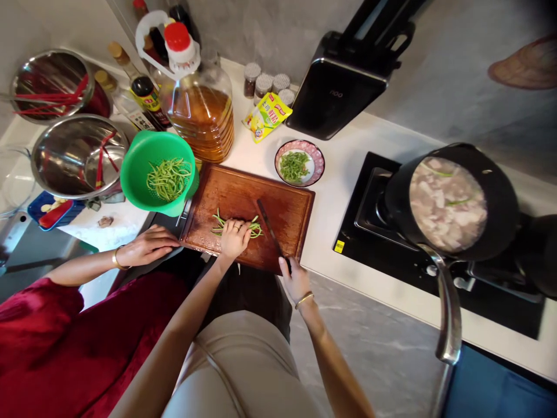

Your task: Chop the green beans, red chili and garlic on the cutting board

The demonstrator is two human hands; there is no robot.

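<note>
My left hand presses curled fingers over a small bunch of thin green beans on the wooden cutting board. The bunch's ends stick out on both sides of my fingers. In my right hand is the black handle of a kitchen knife. Its dark blade points away from me over the board, just right of the beans and apart from them. More long beans lie in a green colander at the board's left corner. Chopped green pieces sit in a pink-rimmed bowl behind the board.
A co-worker's hand with a red sleeve rests by the board's left edge. At right, a black pot of pale meat in liquid stands on the stove, its handle jutting forward. Behind are an oil jug, knife block and steel bowls.
</note>
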